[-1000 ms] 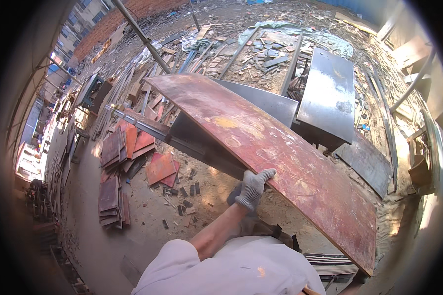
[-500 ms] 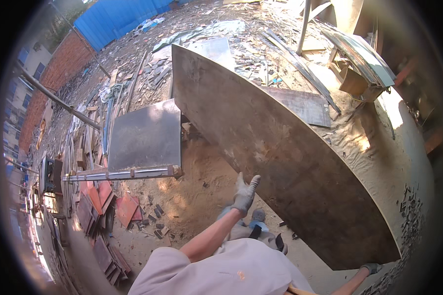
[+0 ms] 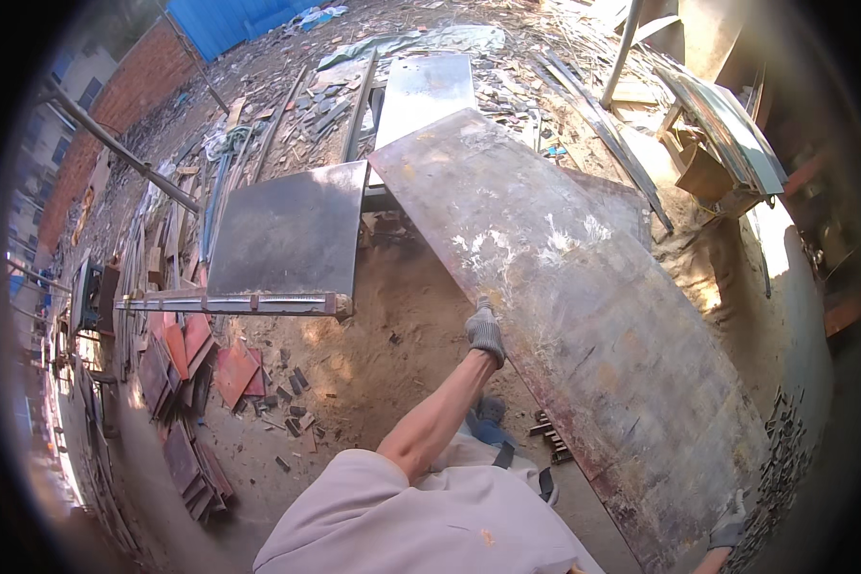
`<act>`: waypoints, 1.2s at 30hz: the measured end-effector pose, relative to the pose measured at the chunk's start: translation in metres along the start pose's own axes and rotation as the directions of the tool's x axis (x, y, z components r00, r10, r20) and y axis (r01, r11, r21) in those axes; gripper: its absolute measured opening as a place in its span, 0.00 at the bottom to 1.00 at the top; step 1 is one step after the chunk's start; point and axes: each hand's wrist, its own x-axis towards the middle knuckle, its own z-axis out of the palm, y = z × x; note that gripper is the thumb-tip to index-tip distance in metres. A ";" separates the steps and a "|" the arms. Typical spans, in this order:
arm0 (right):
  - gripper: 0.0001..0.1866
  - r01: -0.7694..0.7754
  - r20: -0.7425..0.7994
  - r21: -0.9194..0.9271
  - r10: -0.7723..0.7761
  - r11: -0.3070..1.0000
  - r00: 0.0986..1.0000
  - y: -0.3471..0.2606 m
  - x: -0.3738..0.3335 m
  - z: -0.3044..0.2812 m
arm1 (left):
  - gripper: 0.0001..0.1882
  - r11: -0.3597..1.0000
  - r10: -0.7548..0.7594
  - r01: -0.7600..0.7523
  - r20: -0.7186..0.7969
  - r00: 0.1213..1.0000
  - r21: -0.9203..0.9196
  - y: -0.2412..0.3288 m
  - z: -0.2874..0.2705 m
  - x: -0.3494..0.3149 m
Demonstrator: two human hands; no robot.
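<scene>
A large worn board (image 3: 593,344), blotched with grey, white and reddish stains, slants from the middle of the view down to the lower right. My left hand (image 3: 485,333), in a grey knit glove, is closed on the board's left long edge. At the near right end, my right hand (image 3: 729,526), gloved too, grips the board, with some fingers lying over its face. The board's far corner is beside a dark flat-topped work table (image 3: 287,234), overlapping a pale sheet (image 3: 426,91) behind it. Whether the far end rests on anything I cannot tell.
A metal rail (image 3: 230,303) runs along the table's near edge. Reddish board offcuts (image 3: 182,359) lie on the ground at left. Small dark scraps (image 3: 780,469) are heaped at far right. A slanting pole (image 3: 622,53) and stacked panels (image 3: 727,124) stand at back right.
The board has turned from a plain brown face to a blotched, lighter one, and its far end has come lower. My left hand has gone from spread fingers to gripping the edge.
</scene>
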 end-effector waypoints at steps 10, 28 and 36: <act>0.31 0.258 0.026 -0.094 -0.257 0.962 0.966 -0.061 -0.025 0.092 | 0.40 0.982 -0.031 0.022 0.050 0.998 0.187 0.047 0.084 0.128; 0.32 0.432 0.212 -0.139 -0.400 0.891 0.892 -0.176 0.016 0.197 | 0.21 0.106 0.515 -0.476 0.362 0.777 0.873 0.177 0.139 0.093; 0.32 0.590 0.338 -0.213 -0.508 0.779 0.792 -0.111 0.037 0.161 | 0.13 -0.569 0.372 -0.318 0.582 0.723 0.758 0.194 0.094 0.075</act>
